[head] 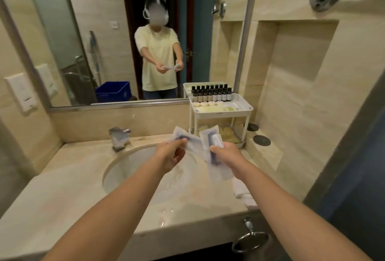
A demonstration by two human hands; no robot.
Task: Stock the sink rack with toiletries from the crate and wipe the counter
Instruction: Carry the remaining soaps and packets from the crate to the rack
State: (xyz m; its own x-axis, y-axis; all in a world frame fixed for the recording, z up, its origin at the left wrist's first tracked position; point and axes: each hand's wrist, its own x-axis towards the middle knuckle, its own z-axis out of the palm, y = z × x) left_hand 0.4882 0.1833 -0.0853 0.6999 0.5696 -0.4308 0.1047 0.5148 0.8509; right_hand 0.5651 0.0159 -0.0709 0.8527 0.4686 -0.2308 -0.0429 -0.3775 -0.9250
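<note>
Both arms reach out over the sink point(125, 169). My left hand point(171, 153) pinches a clear toiletry packet point(183, 135) with a dark item inside. My right hand point(227, 153) grips a bundle of similar clear packets point(212, 142) holding a dark tube. Just behind the hands stands the white two-tier rack point(245, 107) on the counter's back right corner. Its top tier holds several small dark bottles point(210, 94) and pale round items. Yellowish packets lie on its lower tier point(227, 133).
The beige stone counter point(68, 179) surrounds the basin, with a chrome faucet point(118, 136) at the back. A folded white cloth point(242, 193) lies at the counter's right edge. The mirror reflects a blue crate point(113, 91). Two dark round discs point(261, 140) sit in the wall niche.
</note>
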